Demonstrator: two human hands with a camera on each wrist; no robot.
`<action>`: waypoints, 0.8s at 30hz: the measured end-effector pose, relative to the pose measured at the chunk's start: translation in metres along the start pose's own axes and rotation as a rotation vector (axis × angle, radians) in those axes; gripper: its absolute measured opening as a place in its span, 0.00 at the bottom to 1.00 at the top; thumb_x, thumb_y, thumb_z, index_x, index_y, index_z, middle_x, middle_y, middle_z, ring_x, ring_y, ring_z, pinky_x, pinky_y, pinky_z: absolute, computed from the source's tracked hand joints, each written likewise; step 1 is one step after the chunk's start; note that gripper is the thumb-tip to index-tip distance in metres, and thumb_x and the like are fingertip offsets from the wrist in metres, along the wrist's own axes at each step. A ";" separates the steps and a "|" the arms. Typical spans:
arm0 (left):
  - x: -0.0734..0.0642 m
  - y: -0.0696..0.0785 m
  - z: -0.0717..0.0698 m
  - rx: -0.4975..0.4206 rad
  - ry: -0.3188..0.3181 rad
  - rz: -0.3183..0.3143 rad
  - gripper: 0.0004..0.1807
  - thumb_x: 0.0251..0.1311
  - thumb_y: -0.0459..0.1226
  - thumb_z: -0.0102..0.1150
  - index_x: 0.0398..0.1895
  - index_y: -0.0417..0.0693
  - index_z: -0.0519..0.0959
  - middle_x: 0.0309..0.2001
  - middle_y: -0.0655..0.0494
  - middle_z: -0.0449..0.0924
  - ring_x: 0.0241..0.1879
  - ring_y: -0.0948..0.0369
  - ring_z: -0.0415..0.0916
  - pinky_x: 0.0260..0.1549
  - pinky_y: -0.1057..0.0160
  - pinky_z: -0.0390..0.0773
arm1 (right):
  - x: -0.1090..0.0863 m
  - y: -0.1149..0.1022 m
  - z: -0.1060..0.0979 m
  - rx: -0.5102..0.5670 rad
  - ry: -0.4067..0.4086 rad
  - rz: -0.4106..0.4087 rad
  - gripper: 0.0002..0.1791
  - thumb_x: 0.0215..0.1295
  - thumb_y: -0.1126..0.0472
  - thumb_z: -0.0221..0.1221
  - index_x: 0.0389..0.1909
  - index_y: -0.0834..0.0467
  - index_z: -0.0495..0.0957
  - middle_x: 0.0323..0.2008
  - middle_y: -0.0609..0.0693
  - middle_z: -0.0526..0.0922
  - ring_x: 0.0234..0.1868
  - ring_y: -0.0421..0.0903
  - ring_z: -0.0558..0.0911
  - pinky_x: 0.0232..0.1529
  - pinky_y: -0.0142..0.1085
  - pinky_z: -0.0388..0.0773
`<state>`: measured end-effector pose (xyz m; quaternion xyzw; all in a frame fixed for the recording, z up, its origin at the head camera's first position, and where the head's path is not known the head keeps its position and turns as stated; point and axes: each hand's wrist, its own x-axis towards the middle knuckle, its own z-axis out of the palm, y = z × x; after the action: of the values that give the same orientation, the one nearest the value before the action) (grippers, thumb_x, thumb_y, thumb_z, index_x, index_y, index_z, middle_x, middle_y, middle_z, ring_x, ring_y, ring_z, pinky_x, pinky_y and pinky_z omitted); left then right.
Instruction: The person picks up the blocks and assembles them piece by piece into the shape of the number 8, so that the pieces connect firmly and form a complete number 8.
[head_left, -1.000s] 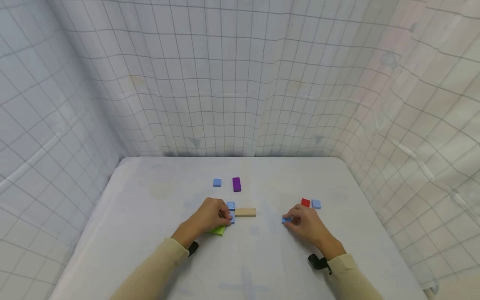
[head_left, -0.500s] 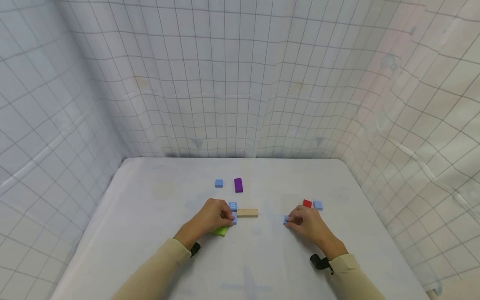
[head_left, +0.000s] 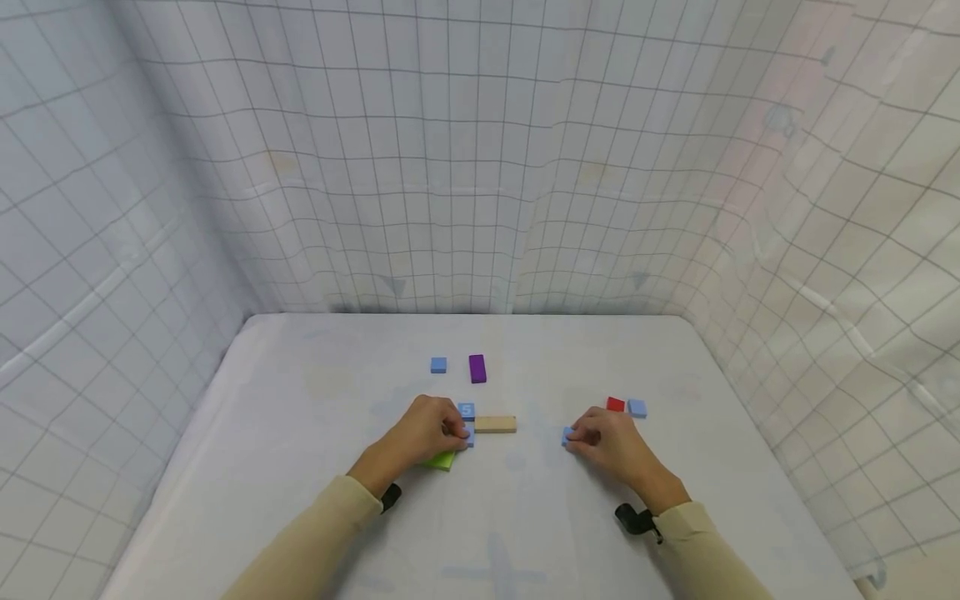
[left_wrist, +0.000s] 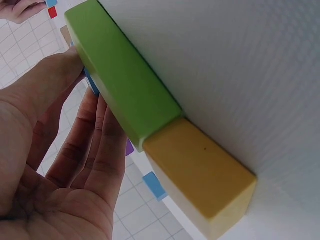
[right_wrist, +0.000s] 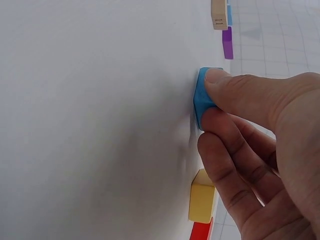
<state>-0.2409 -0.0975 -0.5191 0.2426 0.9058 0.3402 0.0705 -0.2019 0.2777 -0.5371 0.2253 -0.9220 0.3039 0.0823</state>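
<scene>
My left hand [head_left: 427, 429] pinches a small blue block [head_left: 469, 436] at the left end of a plain wooden block [head_left: 495, 425]. Just behind it sits another blue block marked 5 [head_left: 467, 411]. A green block [left_wrist: 122, 75] lies beside the left fingers, partly hidden by the hand in the head view; its end meets a yellow block [left_wrist: 200, 172]. To the right, my right hand [head_left: 615, 446] holds a blue block [right_wrist: 202, 97] between thumb and fingers, low at the table surface. Whether that block touches the cloth is hard to tell.
Farther back lie a blue block [head_left: 438, 365] and a purple block [head_left: 477, 368]. Behind the right hand are a red block [head_left: 616, 405] and a light blue one [head_left: 637, 408]. Another yellow block [right_wrist: 201, 202] stands near the right fingers. Gridded white cloth [head_left: 465, 167] walls the table.
My right hand has shifted slightly left, toward the wooden block, with its blue block. The left hand stays in place on its blue block; the head view has moved a little.
</scene>
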 end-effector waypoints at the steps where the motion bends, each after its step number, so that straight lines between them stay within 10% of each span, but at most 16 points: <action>1: 0.000 0.000 0.000 0.001 0.000 -0.002 0.08 0.64 0.31 0.87 0.30 0.51 0.96 0.39 0.60 0.92 0.39 0.66 0.79 0.42 0.67 0.85 | 0.001 -0.001 0.000 0.000 -0.008 0.007 0.09 0.62 0.67 0.86 0.35 0.53 0.96 0.39 0.44 0.93 0.39 0.34 0.87 0.44 0.30 0.89; 24: 0.001 -0.001 0.000 0.002 -0.004 -0.011 0.07 0.64 0.31 0.87 0.32 0.51 0.96 0.40 0.60 0.92 0.42 0.66 0.82 0.46 0.63 0.88 | 0.022 -0.007 0.012 0.001 -0.015 0.022 0.08 0.64 0.65 0.86 0.34 0.51 0.96 0.41 0.43 0.94 0.40 0.35 0.87 0.46 0.29 0.89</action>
<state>-0.2418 -0.0976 -0.5196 0.2384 0.9072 0.3386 0.0739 -0.2185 0.2577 -0.5368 0.2173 -0.9249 0.3035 0.0720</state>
